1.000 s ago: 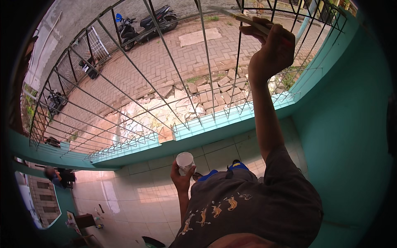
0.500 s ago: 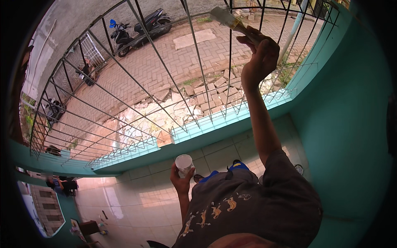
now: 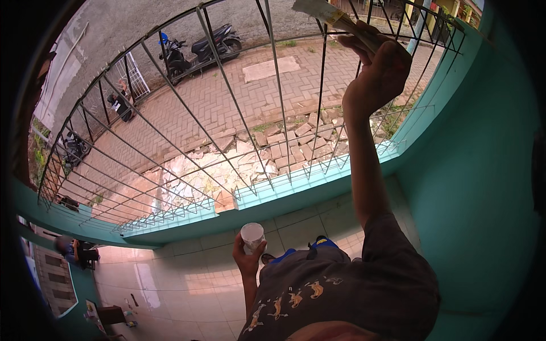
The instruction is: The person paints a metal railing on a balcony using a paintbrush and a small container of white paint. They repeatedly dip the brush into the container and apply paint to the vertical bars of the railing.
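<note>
My right hand (image 3: pixel 380 71) is raised high at the upper right, its fingers closed round the handle of a flat paintbrush (image 3: pixel 327 15). The brush points up and left, its wide greyish bristles close to the black metal window bars (image 3: pixel 280 85); I cannot tell whether they touch. Low in front of my body, my left hand (image 3: pixel 248 258) is wrapped round a small whitish plastic cup (image 3: pixel 252 234). The cup's round top faces up, and what is inside cannot be made out.
A turquoise sill (image 3: pixel 273 184) runs below the bars, with a turquoise wall (image 3: pixel 472 187) at my right. Outside are broken paving pieces (image 3: pixel 296 142) and a parked motorbike (image 3: pixel 199 51). A person (image 3: pixel 79 253) sits at the far left, near a brown box-like thing (image 3: pixel 111 314).
My right hand and the paintbrush have moved up and a little to the right. The left hand stays in nearly the same place with the cup.
</note>
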`<state>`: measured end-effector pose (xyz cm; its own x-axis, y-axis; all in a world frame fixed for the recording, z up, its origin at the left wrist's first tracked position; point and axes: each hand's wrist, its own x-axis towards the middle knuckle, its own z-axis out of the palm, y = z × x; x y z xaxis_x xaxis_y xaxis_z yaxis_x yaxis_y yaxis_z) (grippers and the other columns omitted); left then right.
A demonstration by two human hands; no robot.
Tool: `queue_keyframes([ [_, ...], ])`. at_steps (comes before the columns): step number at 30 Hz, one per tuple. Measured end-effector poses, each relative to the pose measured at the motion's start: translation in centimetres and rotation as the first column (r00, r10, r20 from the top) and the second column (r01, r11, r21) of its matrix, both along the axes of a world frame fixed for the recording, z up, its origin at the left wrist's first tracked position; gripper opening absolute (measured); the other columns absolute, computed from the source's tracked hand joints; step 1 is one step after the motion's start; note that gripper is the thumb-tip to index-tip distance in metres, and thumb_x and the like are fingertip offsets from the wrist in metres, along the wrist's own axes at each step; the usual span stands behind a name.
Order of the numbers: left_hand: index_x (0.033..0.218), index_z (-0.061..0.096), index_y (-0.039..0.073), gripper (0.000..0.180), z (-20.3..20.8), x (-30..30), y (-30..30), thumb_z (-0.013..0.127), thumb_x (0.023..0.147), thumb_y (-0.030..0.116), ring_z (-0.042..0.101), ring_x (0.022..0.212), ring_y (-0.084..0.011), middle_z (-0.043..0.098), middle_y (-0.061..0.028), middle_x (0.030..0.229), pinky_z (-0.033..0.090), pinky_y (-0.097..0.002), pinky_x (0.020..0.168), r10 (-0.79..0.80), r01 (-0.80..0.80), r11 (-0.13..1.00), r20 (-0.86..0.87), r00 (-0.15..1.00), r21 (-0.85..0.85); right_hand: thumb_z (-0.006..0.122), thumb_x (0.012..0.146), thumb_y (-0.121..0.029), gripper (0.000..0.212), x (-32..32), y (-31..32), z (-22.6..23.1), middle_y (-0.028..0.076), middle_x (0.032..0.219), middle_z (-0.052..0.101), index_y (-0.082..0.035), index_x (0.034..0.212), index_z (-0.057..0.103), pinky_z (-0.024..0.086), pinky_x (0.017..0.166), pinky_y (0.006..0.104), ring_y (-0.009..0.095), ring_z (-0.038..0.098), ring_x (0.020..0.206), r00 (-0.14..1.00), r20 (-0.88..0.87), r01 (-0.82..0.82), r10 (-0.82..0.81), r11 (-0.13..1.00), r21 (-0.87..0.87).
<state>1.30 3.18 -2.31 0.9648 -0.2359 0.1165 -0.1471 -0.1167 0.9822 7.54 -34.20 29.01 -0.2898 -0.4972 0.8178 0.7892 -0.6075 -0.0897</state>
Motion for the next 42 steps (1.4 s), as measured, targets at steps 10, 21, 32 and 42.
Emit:
queue_keyframes([
  [10, 0.123, 0.059, 0.004, 0.063, 0.3, -0.2, 0.0, 0.09, 0.069, 0.014, 0.063, 0.107, -0.0224, 0.067, -0.0101, 0.112, 0.048, -0.0389, 0.096, -0.016, 0.016, 1.0, 0.015, 1.0, -0.009, 0.049, 0.104, -0.018, 0.024, 4.9, -3.3, 3.0, 0.022, 0.099, 0.069, 0.004, 0.111, 0.048, 0.065, 0.071, 0.0384, 0.031, 0.073, 0.079, 0.992, -0.109, -0.072, 0.069, 0.997, -0.024],
  [21, 0.123, 0.059, 0.004, 0.065, 0.9, -0.6, -0.4, 0.09, 0.068, 0.014, 0.063, 0.107, -0.022, 0.067, -0.0095, 0.111, 0.049, -0.0374, 0.094, -0.018, 0.018, 0.999, 0.002, 1.0, -0.044, 0.047, 0.105, -0.023, 0.027, 4.0, -3.3, 2.0, 0.022, 0.101, 0.069, 0.004, 0.111, 0.048, 0.062, 0.07, 0.0367, 0.031, 0.073, 0.081, 0.991, -0.131, 0.011, -0.019, 0.998, -0.056],
  [32, 0.123, 0.06, 0.004, 0.063, 0.5, -0.4, -0.7, 0.09, 0.068, 0.015, 0.064, 0.106, -0.0223, 0.067, -0.0098, 0.112, 0.05, -0.038, 0.093, -0.04, 0.041, 0.998, 0.018, 0.999, -0.037, 0.045, 0.106, -0.02, 0.025, 3.1, -4.1, 1.2, 0.024, 0.101, 0.068, 0.004, 0.112, 0.047, 0.064, 0.072, 0.0381, 0.032, 0.073, 0.081, 0.995, -0.095, 0.009, -0.012, 0.999, -0.033],
  [42, 0.124, 0.059, 0.003, 0.064, 0.6, -0.3, -0.2, 0.09, 0.068, 0.014, 0.064, 0.107, -0.0225, 0.067, -0.0102, 0.113, 0.049, -0.0385, 0.096, -0.029, 0.029, 1.0, 0.022, 0.999, -0.005, 0.045, 0.103, -0.003, 0.01, 2.8, -3.3, 0.7, 0.016, 0.102, 0.061, 0.001, 0.112, 0.045, 0.064, 0.076, 0.0384, 0.031, 0.072, 0.086, 0.996, -0.063, -0.063, 0.062, 0.998, -0.019],
])
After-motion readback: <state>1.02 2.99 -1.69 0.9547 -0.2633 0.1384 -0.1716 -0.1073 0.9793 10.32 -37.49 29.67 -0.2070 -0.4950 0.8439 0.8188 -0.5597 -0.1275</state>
